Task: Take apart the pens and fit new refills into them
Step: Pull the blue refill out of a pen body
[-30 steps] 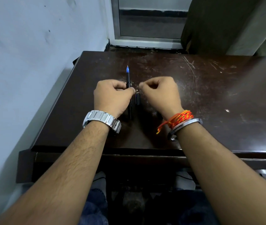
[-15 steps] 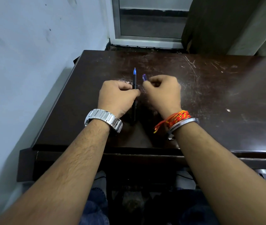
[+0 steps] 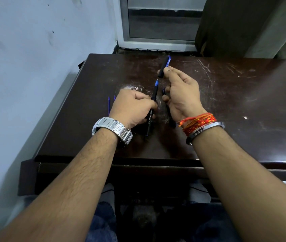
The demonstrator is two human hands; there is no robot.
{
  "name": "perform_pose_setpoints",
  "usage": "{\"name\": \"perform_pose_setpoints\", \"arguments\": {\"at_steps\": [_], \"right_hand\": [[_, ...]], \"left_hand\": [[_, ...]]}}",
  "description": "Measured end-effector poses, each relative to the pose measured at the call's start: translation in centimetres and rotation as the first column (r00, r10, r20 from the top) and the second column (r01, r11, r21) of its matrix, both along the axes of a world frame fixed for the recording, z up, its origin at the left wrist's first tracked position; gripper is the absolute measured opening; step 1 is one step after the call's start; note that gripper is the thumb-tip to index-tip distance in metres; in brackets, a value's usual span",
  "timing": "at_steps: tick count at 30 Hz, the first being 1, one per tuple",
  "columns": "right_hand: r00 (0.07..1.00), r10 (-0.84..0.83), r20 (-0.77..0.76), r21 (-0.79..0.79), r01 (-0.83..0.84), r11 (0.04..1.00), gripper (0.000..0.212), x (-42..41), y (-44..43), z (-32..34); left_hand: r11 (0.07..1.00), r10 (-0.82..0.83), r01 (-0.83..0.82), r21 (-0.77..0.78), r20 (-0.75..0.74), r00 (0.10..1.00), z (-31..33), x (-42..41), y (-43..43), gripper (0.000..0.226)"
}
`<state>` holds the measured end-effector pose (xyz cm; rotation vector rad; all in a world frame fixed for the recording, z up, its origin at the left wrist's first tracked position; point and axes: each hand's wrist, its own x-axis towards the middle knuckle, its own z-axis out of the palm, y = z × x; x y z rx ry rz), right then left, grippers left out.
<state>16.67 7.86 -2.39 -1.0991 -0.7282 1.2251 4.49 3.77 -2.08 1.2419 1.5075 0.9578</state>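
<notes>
Fingers point(image 3: 144, 100) of the left hand point(image 3: 131, 107) are clenched round the black barrel of a gel pen point(image 3: 154, 93), its blue tip bare and pointing away from the person. Beyond and just right of that tip, the right hand point(image 3: 182, 95) pinches the pen cap point(image 3: 164, 66) between thumb and forefinger, its other fingers loosely curled. Another dark pen point(image 3: 163, 91) lies on the scratched tabletop point(image 3: 243, 102) under the right fingers. Two blue refills point(image 3: 109, 105) lie left of the left fingers.
</notes>
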Motion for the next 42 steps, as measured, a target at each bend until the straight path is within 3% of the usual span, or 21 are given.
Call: {"name": "perform_pose_setpoints", "arguments": {"at_steps": [4,11,17,27,31,42], "right_hand": [[0.999,0.03,0.036,0.004,-0.03,1.0,0.007,-0.2,0.0,-0.2],[0.991,0.117,0.061,0.007,-0.118,0.993,0.013,-0.8,-0.6,-0.2],[0.969,0.2,0.143,0.146,-0.22,0.964,0.044,-1.3,-0.7,-0.3],[0.973,0.187,0.134,0.144,-0.206,0.968,0.038,-0.9,-0.3,-1.2],[0.971,0.2,0.134,0.14,-0.218,0.966,0.038,-0.9,-0.3,-1.2],[0.971,0.19,0.146,0.116,-0.208,0.971,0.035,-1.0,-0.4,-1.2]], "left_hand": [[0.999,0.026,-0.025,0.022,-0.019,0.999,0.2,0.2,-0.1,0.012],[0.994,0.052,-0.052,0.093,0.003,0.999,0.0,0.1,0.1,0.016],[0.994,0.033,-0.035,0.102,0.023,0.999,-0.2,0.0,0.1,0.017],[0.977,0.047,-0.036,0.208,-0.049,0.998,-1.3,0.0,0.6,0.015],[0.971,0.062,-0.042,0.236,-0.078,0.995,-1.3,-0.1,0.5,0.003],[0.978,0.062,-0.046,0.206,-0.074,0.995,-1.3,-0.2,0.3,0.016]]}}
